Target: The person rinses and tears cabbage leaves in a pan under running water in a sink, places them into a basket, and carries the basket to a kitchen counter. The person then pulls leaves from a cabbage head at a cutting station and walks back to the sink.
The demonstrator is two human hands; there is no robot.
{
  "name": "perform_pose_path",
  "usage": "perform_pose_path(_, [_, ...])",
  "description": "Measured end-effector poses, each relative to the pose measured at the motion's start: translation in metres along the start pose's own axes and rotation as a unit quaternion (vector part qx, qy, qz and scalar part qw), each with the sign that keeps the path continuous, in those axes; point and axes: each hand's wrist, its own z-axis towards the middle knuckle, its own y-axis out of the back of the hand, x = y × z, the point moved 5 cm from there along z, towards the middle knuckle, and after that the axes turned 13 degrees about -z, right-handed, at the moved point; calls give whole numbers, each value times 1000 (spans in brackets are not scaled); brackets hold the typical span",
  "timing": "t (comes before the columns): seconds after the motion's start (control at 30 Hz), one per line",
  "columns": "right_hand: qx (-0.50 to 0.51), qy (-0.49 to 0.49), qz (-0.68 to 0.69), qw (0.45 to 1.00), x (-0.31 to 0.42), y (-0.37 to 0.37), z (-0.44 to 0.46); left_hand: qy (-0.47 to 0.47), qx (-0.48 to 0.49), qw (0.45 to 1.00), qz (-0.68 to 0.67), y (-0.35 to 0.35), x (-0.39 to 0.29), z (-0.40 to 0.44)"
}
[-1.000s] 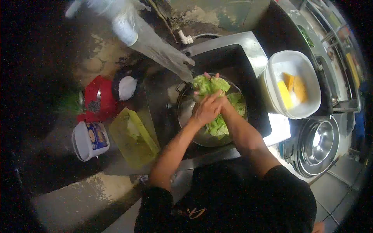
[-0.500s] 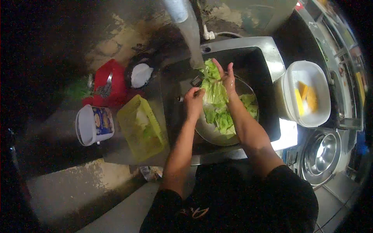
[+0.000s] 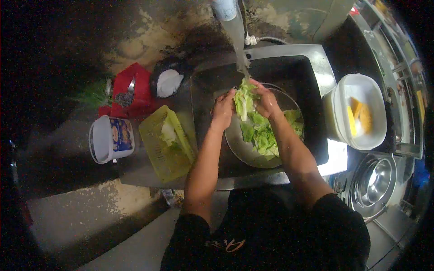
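A lettuce leaf (image 3: 244,100) is held upright between my two hands, under water running from the faucet (image 3: 235,34). My left hand (image 3: 223,108) grips its left edge with curled fingers. On the opposite edge, my right hand (image 3: 266,101) closes round the leaf, the fingertips partly behind it. Below them a round clear bowl (image 3: 233,147) stands in the dark sink (image 3: 210,158). More lettuce leaves (image 3: 264,137) lie in the bowl, heaped toward its right side.
Left of the sink stand a yellow-green basket (image 3: 158,156) with pale greens, a white tub (image 3: 103,139), a red container (image 3: 135,88) and a white item (image 3: 169,83). To the right are a white container (image 3: 334,119) with yellow-orange pieces and stacked metal bowls (image 3: 374,180).
The lettuce leaf is now gathered more tightly between my hands. My right hand, spread open before, has come down and closed on the leaf. The view has shifted slightly.
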Motion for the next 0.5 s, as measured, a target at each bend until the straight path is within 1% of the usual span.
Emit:
perform_pose_path(0.07, [9, 7, 8, 1000, 0, -3, -4, 24, 40, 997, -61, -4, 4, -1])
perform_pose_path(0.1, [13, 10, 12, 1000, -1, -3, -4, 1, 41, 999, -6, -4, 4, -1])
perform_pose_path(0.17, [25, -8, -64, 998, -9, 7, -2, -46, 43, 993, 103, -3, 4, -2])
perform_pose_path(0.2, [30, -18, -102, 994, -12, 12, -3, -56, 41, 991, 118, -1, 3, -2])
perform_pose_path(0.27, [68, -86, -193, 975, 6, 5, -22, -74, 37, 985, 149, 3, -2, -2])
perform_pose_path(0.3, [86, -120, -238, 960, 11, 2, -31, -77, 20, 981, 174, 10, 0, 1])
perform_pose_path(0.37, [67, -72, -226, 969, 15, 6, -35, -82, -10, 971, 223, 23, 6, 13])
perform_pose_path(0.47, [23, -15, -224, 974, 28, 15, -45, -38, -42, 966, 252, 10, 4, 21])
perform_pose_path(0.5, [6, 1, -227, 974, 32, 19, -50, -40, -37, 968, 244, 2, 4, 23])
